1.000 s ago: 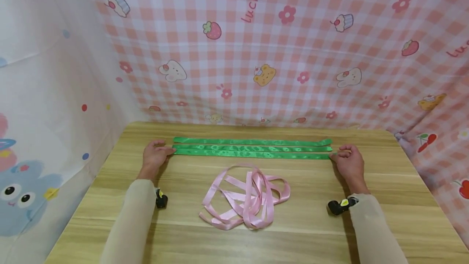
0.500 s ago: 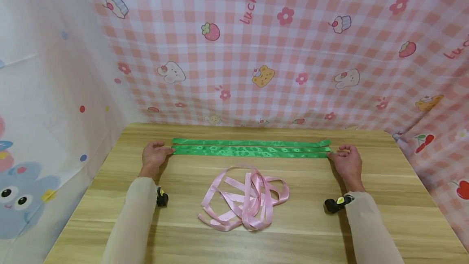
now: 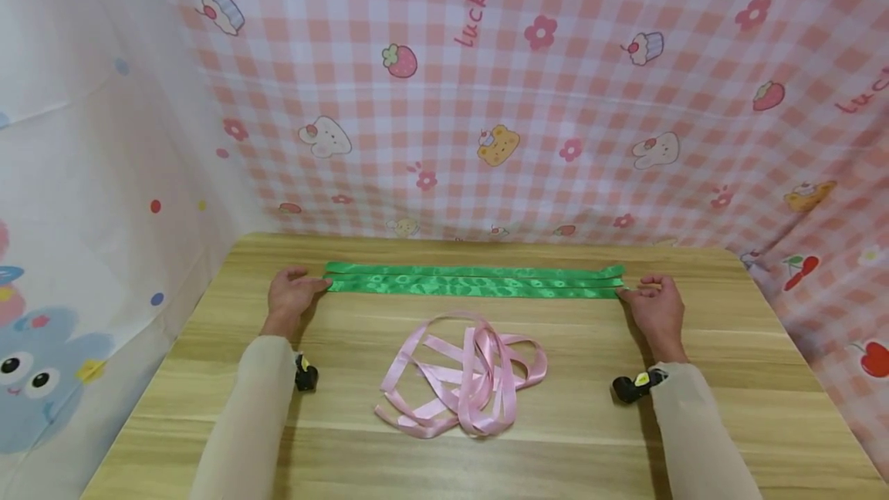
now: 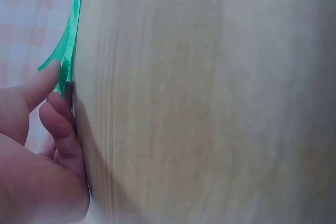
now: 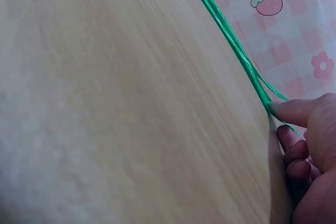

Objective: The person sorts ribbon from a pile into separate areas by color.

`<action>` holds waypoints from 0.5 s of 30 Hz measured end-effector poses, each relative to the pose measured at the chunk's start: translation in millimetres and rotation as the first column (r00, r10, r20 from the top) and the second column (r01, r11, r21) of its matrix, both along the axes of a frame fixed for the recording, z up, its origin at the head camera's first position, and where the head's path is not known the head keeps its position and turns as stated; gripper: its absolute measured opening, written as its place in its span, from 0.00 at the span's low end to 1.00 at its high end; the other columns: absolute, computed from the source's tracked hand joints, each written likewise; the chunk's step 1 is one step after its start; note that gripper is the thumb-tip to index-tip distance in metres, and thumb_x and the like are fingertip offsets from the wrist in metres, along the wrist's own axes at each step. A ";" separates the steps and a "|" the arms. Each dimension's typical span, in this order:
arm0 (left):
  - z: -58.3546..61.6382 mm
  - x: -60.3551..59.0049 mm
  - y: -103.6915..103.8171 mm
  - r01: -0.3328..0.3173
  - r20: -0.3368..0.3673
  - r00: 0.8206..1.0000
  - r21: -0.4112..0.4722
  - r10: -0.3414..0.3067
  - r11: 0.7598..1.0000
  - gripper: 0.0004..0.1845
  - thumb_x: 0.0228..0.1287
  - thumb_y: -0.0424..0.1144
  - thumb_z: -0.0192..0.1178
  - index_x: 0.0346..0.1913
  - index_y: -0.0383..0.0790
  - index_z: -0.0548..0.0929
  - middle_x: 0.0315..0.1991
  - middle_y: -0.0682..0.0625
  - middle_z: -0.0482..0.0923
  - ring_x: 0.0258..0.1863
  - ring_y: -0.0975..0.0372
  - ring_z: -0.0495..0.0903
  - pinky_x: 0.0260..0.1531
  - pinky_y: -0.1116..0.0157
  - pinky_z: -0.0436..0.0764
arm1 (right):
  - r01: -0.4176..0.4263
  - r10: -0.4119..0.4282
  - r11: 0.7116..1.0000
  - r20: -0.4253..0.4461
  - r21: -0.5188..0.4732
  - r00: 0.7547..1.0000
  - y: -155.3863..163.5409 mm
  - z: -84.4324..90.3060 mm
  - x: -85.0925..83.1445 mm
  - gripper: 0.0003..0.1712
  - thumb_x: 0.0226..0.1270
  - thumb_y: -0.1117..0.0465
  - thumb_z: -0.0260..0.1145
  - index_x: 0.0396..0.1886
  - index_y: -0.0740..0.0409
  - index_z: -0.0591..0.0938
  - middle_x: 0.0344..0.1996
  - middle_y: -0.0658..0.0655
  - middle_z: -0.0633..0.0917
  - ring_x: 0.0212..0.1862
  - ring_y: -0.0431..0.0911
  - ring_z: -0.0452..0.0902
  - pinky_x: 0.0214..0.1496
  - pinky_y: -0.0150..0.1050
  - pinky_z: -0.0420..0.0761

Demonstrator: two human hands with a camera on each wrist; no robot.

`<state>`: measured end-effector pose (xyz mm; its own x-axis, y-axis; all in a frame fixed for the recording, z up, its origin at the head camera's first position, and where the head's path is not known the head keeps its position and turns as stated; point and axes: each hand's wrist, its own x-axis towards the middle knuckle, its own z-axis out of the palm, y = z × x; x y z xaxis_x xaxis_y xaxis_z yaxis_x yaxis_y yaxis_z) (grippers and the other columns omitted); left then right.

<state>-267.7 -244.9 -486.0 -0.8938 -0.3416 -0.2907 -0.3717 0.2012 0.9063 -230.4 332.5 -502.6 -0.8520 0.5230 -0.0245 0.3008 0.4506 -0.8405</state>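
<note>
1. The green ribbon (image 3: 475, 282) is laid flat in folded lengths along the far edge of the tabletop (image 3: 729, 407), running left to right.
2. Its left end is pinched by the left hand (image 3: 290, 295), the fingers (image 4: 59, 124) being curled against the thumb with the ribbon between them.
3. Its right end is held by the right hand (image 3: 656, 305), whose fingers (image 5: 294, 113) are closed on it.
4. A loose pink ribbon (image 3: 464, 374) is heaped near the middle of the tabletop, apart from both hands.
</note>
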 end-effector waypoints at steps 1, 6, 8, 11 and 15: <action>0.3 0.4 -1.0 -0.001 -0.002 1.000 0.016 0.001 1.000 0.35 0.63 0.36 0.68 0.69 0.32 0.63 0.52 0.42 0.80 0.46 0.61 0.78 0.47 0.70 0.77 | -0.001 0.001 1.000 0.006 0.000 1.000 -0.2 0.4 0.6 0.29 0.58 0.53 0.75 0.53 0.60 0.72 0.25 0.40 0.77 0.27 0.32 0.71 0.33 0.28 0.71; 4.9 4.5 -7.6 -0.024 -0.003 1.000 0.192 0.025 0.981 0.40 0.62 0.34 0.68 0.72 0.34 0.57 0.42 0.53 0.76 0.25 0.73 0.74 0.24 0.77 0.75 | 0.002 -0.002 1.000 0.002 -0.008 1.000 -1.7 3.2 6.4 0.34 0.60 0.49 0.74 0.58 0.59 0.69 0.29 0.42 0.78 0.27 0.31 0.71 0.33 0.28 0.72; 8.1 7.6 -9.4 -0.031 -0.008 0.999 0.256 0.034 0.966 0.42 0.62 0.32 0.68 0.73 0.35 0.55 0.42 0.54 0.74 0.19 0.73 0.71 0.18 0.76 0.72 | -0.005 0.005 1.000 -0.021 0.005 1.000 -3.9 4.5 10.0 0.32 0.61 0.52 0.73 0.57 0.60 0.68 0.29 0.43 0.77 0.27 0.32 0.71 0.32 0.29 0.72; 13.9 13.8 -6.9 0.007 -0.049 0.999 0.189 0.002 0.982 0.40 0.63 0.34 0.67 0.72 0.34 0.56 0.40 0.55 0.73 0.18 0.72 0.68 0.18 0.74 0.70 | -0.074 0.077 0.996 -0.067 0.046 0.995 -11.9 6.7 16.6 0.24 0.64 0.57 0.71 0.52 0.63 0.71 0.28 0.46 0.75 0.27 0.32 0.69 0.30 0.28 0.71; 24.3 21.8 16.8 0.137 -0.108 0.984 -0.025 -0.139 0.990 0.32 0.64 0.37 0.67 0.66 0.30 0.65 0.42 0.49 0.76 0.33 0.64 0.74 0.31 0.70 0.74 | -0.297 0.306 0.952 -0.162 0.080 0.938 -36.9 11.0 23.9 0.12 0.65 0.65 0.69 0.40 0.68 0.76 0.26 0.50 0.77 0.26 0.32 0.69 0.27 0.27 0.71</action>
